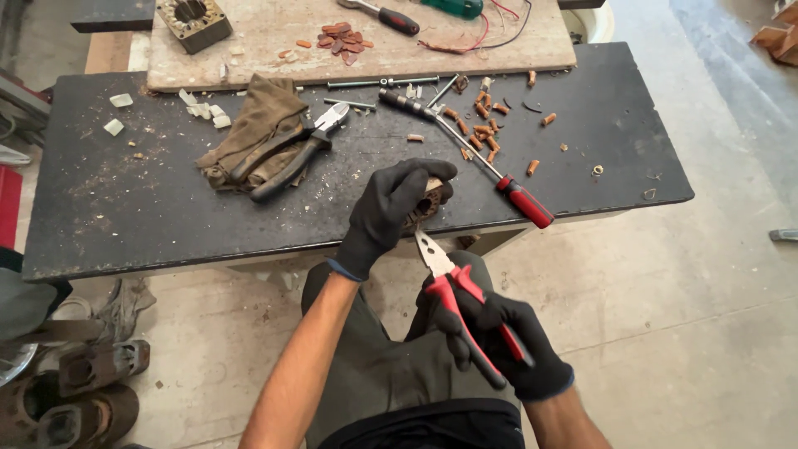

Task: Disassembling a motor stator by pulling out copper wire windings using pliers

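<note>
In the head view, the left hand [391, 208], in a black knitted glove, is clenched around a small round, rusty-brown metal part [426, 204] with toothed edges, holding it at the near edge of the dark, scuffed worktop [125, 208]; most of the part is hidden under the fingers. Just below it, the right hand [507, 345], also in a black glove, grasps the red-and-black handles of a pair of steel combination pliers [453, 287]. The pliers' nose points up toward the held part and lies just beneath it; whether it touches the part cannot be told.

Beyond the left hand, a long screwdriver with a red-and-black handle [490, 166] lies slantwise on the worktop, its handle just to the right of the left hand. Further out, short copper-coloured pieces [482, 129] are scattered around the screwdriver's shaft. Up and to the left of the left hand, black-handled cutting pliers [303, 150] rest partly on a crumpled olive-brown cloth [258, 125]. Well beyond both hands, a pale wooden board [274, 50] carries reddish-brown flakes [341, 40] and a square grey metal housing [195, 21].
</note>
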